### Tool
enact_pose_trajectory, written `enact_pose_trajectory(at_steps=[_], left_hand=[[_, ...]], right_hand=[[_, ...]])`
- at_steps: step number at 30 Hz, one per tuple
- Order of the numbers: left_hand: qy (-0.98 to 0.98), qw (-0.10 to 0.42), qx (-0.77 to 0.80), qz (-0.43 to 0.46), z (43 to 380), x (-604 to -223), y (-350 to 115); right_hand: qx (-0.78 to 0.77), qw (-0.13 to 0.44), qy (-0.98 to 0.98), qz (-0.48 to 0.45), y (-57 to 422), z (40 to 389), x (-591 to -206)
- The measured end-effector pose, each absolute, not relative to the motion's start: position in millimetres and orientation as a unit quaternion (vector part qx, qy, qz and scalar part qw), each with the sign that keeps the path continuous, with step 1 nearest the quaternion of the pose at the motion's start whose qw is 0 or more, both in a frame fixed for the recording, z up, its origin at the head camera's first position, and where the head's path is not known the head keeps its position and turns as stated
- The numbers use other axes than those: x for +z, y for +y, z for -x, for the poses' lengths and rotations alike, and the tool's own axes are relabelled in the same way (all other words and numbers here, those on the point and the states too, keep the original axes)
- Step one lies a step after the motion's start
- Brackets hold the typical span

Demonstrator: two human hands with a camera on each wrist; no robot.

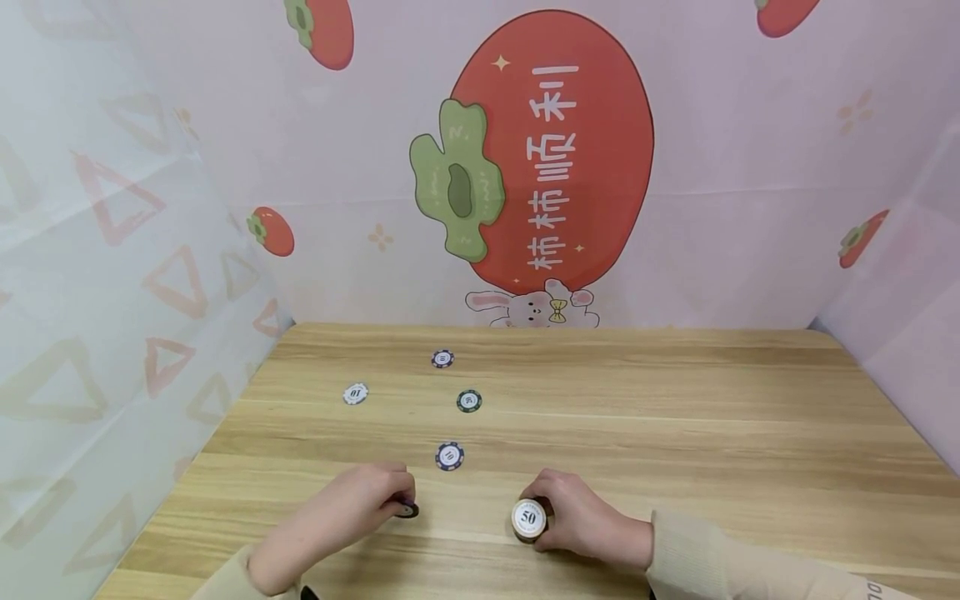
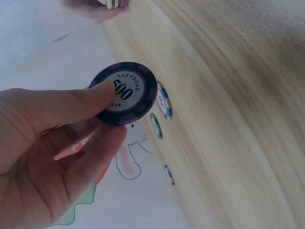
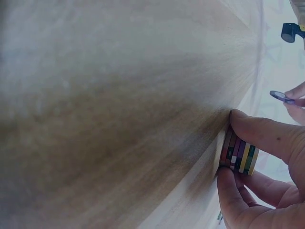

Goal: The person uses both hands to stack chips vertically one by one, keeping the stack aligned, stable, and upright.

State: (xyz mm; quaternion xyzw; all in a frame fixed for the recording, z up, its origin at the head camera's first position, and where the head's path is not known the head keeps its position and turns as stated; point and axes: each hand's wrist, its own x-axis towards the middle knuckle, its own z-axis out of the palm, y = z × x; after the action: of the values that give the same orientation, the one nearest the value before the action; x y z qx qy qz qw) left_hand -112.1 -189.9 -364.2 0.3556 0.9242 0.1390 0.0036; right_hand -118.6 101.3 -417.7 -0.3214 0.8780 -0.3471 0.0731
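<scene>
Between thumb and fingers my left hand (image 1: 375, 493) pinches a dark poker chip (image 2: 133, 109) with purple edge patches, marked 500 and LAS VEGAS in the left wrist view. It is held above the table, tilted. To the right, my right hand (image 1: 576, 518) grips a stack of poker chips (image 1: 528, 518) round its side; the top chip is pale and reads 50. In the right wrist view the stack (image 3: 238, 155) shows several layers in red, purple, green and yellow, standing on the table. The fingers hide part of its side.
Loose chips lie flat on the wooden table (image 1: 675, 433): a blue one (image 1: 450, 456) nearest the hands, a green one (image 1: 469, 401), a white one (image 1: 356, 393) and a purple-edged one (image 1: 442, 359). A printed cloth wall (image 1: 720, 250) stands behind.
</scene>
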Motion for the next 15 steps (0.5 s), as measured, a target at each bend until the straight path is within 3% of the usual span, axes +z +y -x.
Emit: enact_pose_trajectory(at_steps=[15], left_hand=[[0.897,0.009,0.178,-0.405,116.1,-360.1,-163.7]], right_hand=[[-0.348,0.080,0.876,0.324,101.7,119.0,-417.6]])
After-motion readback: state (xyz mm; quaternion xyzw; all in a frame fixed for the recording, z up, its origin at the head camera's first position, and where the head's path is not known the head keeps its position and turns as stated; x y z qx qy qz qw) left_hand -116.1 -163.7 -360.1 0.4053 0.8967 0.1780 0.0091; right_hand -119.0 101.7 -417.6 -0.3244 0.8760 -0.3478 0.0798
